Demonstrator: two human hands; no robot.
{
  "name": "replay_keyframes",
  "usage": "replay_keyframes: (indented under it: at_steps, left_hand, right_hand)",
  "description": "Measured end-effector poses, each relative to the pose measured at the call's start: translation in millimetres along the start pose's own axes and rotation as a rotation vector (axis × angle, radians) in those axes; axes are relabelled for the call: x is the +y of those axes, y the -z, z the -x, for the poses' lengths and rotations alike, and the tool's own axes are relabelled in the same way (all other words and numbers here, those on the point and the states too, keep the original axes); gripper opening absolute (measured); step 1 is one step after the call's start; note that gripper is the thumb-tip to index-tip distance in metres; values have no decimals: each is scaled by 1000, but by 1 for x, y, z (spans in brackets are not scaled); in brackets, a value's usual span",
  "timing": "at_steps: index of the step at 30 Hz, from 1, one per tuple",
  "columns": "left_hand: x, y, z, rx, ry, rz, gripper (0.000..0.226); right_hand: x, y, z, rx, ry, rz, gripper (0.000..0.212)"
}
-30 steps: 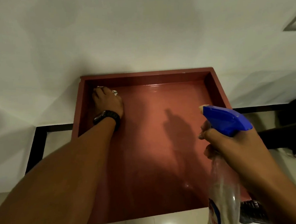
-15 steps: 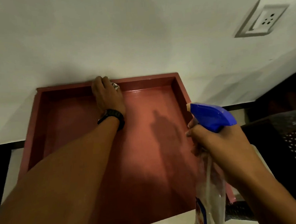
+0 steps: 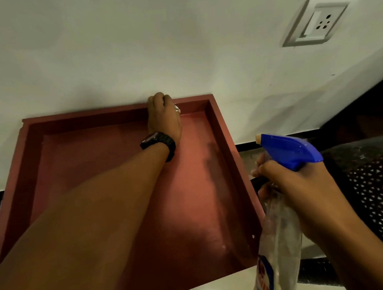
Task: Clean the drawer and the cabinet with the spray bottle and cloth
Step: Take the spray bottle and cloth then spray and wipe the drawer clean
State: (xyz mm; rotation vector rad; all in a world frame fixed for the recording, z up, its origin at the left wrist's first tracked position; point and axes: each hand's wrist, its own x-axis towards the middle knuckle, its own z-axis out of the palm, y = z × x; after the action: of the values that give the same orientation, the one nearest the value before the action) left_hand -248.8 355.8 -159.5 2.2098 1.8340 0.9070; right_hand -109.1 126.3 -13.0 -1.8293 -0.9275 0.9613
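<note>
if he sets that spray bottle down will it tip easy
Probably somewhat. The bottle is tall and narrow with a bulky blue trigger head on top. Its clear body looks mostly empty, so likely light and easily knocked over.

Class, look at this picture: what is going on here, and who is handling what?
A person is cleaning a red drawer that lies by a white wall. The left hand presses a cloth, mostly hidden under it, against the drawer's far inner wall. The right hand grips a spray bottle with a blue head, held just outside the drawer's right side.
</note>
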Motion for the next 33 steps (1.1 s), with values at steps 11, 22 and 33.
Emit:
replay_keyframes:
  at_steps: [11,22,33]
  left_hand:
    - [81,-19,-11,-213,8,292,18]
    - [83,-14,48,-269,-321,216,19]
    - [119,38,220,-344,-480,231,27]
  right_hand:
    - [8,33,4,-4,-44,-54,3]
    - [10,50,28,9,-101,3,3]
    - [11,64,61,36,-46,13,13]
